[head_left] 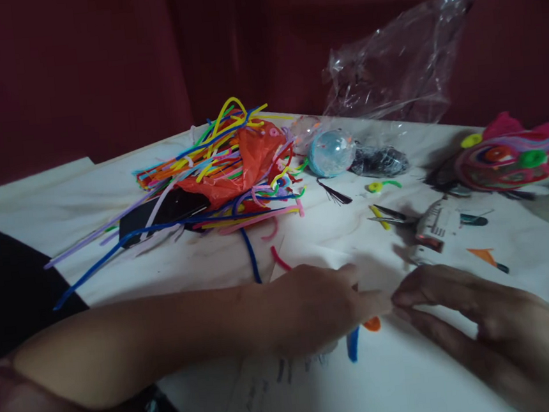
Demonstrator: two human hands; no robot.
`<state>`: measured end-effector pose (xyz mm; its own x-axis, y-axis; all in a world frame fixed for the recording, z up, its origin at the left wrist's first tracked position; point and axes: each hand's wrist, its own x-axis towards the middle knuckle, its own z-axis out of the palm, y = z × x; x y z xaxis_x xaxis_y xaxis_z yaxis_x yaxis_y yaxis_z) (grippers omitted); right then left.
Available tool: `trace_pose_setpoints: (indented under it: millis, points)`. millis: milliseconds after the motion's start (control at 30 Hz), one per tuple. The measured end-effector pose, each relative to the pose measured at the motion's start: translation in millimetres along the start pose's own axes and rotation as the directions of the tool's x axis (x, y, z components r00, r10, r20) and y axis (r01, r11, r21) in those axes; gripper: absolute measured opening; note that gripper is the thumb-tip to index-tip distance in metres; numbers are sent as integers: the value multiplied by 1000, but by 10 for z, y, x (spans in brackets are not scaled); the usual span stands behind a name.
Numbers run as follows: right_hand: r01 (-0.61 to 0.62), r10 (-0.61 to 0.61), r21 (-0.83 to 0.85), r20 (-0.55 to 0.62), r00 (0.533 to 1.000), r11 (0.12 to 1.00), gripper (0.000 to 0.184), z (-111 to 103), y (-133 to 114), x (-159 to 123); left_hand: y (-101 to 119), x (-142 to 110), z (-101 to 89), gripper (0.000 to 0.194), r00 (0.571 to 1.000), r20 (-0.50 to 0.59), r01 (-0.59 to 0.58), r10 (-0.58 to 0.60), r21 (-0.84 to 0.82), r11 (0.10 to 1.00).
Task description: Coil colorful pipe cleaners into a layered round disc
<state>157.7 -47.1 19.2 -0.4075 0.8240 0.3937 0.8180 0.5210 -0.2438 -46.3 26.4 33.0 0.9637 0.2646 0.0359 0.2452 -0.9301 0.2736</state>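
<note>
My left hand [312,308] reaches across a white paper sheet [390,375], its fingers curled and pressed together with one fingertip forward. A blue strip [352,345] and a small orange piece [372,324] show from under it; whether the hand grips them or they lie on the paper, I cannot tell. From the right comes my right hand [497,334], thumb and finger pinched together right at the left fingertip. Whatever sits in that pinch is too small or hidden to name. A pink pipe cleaner piece [280,259] lies just beyond my left hand.
Many pipe cleaners [222,153] and a red plastic bag [263,155] are heaped at back left, by a black object [164,212]. Behind are a clear ball [331,153] and clear wrapping [387,68]. Scissors [390,214] and a decorated pink ball [511,159] lie right.
</note>
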Motion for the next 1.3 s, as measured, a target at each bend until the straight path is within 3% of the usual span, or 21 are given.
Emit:
trace_pose_setpoints:
  millis: [67,133,200,300,400,567,700,767,867,967,1100,1300]
  points:
    - [22,-23,43,3,1000,999,25,18,-5,69,27,1,17,13,994,-87,70,-71,-14,997]
    - [-2,1,98,6,1000,995,24,42,23,108,49,6,57,19,981,-122,145,-152,-59,988]
    - [-57,53,167,33,998,984,26,87,54,127,66,17,114,26,975,-110,188,-194,-68,980]
    - [-100,87,226,67,994,969,23,155,63,159,79,33,191,11,978,-73,193,-194,-12,981]
    - [-100,77,252,102,992,962,21,157,24,210,74,44,203,10,982,-34,186,-185,8,983]
    - [5,-34,257,112,993,967,18,59,-54,256,64,45,87,11,947,-156,263,-282,-134,955]
    - [194,-193,-16,22,981,981,24,16,-73,248,51,42,53,9,921,-279,217,-274,-217,952]
    - [270,-271,-100,1,962,958,27,5,-79,250,25,42,79,10,915,-299,186,-270,-282,941]
    - [286,-285,-51,27,958,957,26,-6,-100,262,-14,44,126,9,916,-279,157,-288,-413,897]
    - [275,-275,11,-8,961,961,25,-2,-121,272,-20,46,133,3,913,-173,206,-371,-589,782]
    - [284,-282,38,-49,958,958,21,20,-106,268,2,65,84,3,885,101,344,-454,-798,494]
    - [212,-204,128,-77,976,969,17,53,-58,238,5,131,38,8,841,225,378,-492,-895,238]
